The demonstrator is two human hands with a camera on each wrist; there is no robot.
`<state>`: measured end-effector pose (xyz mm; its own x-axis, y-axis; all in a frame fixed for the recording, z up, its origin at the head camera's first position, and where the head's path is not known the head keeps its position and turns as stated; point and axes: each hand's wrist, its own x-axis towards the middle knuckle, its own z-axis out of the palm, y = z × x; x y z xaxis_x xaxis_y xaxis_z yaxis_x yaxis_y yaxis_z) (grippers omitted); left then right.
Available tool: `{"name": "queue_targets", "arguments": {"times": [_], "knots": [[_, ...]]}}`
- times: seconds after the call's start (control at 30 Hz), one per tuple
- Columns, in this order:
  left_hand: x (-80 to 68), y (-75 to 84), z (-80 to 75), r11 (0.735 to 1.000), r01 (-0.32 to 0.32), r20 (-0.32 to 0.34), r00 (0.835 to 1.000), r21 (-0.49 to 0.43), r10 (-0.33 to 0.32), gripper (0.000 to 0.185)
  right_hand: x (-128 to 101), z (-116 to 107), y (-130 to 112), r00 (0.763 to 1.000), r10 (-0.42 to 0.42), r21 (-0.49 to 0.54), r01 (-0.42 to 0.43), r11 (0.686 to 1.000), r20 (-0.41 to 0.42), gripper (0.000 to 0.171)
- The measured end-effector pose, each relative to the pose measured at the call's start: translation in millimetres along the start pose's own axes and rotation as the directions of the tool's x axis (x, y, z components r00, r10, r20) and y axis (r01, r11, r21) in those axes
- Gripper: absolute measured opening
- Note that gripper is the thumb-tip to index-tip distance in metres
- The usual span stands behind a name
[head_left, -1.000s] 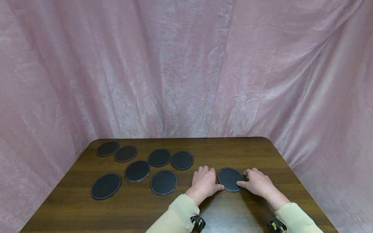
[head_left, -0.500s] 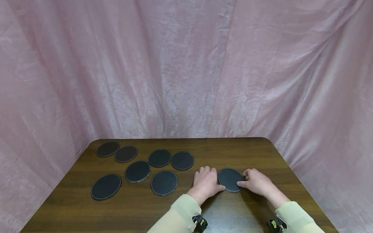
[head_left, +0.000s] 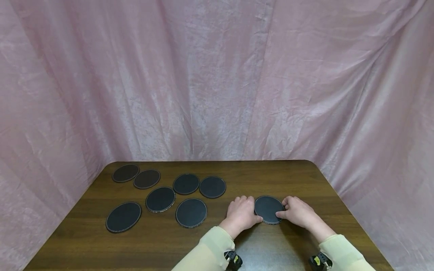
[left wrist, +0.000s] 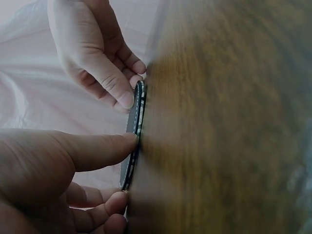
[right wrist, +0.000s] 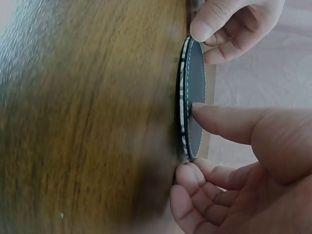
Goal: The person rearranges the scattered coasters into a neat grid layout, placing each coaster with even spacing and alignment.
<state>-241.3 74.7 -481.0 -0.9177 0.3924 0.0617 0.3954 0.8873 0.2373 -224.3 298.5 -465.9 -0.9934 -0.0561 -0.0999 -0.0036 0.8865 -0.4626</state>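
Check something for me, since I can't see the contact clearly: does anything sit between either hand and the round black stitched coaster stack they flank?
Nothing visible does. The left hand and right hand both touch the rim of the round black stitched coaster stack directly; the other black coasters lie apart to the left on the wooden table.

A dark wooden table (head_left: 305,177) carries eight round black coasters (head_left: 191,212).

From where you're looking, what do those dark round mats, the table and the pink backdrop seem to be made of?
The round mat held between both hands looks like dark leather or imitation leather, matte, with pale stitching round its rim; the edge looks layered, perhaps more than one mat. The table looks like dark wood or wood-look laminate, with visible grain and a slight sheen. The pink backdrop is thin, wrinkled fabric, faintly shiny.
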Motion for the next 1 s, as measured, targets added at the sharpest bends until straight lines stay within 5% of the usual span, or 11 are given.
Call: {"name": "queue_targets", "arguments": {"times": [0.37, 0.63, 0.87, 1.0], "knots": [[0.3, -2.8, -4.6, 0.998, 0.014, -0.005, 1.000, -0.055, -0.014, 0.060, 40.6, 38.5, 54.1, 0.998, -0.007, 0.121, 0.016, 0.993, -0.069, 0.060], [2.7, -12.0, -8.0, 0.993, 0.048, 0.007, 0.999, -0.106, -0.047, 0.062, 47.6, 47.4, 51.9, 0.994, -0.025, 0.137, 0.039, 0.990, -0.104, 0.057], [26.7, -36.3, 29.4, 0.985, 0.035, -0.028, 0.999, -0.170, -0.041, 0.057, 55.2, 51.9, 41.2, 0.997, -0.005, 0.111, 0.014, 0.994, -0.078, 0.056], [17.8, -36.3, 10.9, 0.977, 0.073, 0.003, 0.997, -0.201, -0.074, 0.061, 69.0, 61.2, 45.5, 0.998, 0.006, 0.109, 0.001, 0.994, -0.066, 0.056]]}}
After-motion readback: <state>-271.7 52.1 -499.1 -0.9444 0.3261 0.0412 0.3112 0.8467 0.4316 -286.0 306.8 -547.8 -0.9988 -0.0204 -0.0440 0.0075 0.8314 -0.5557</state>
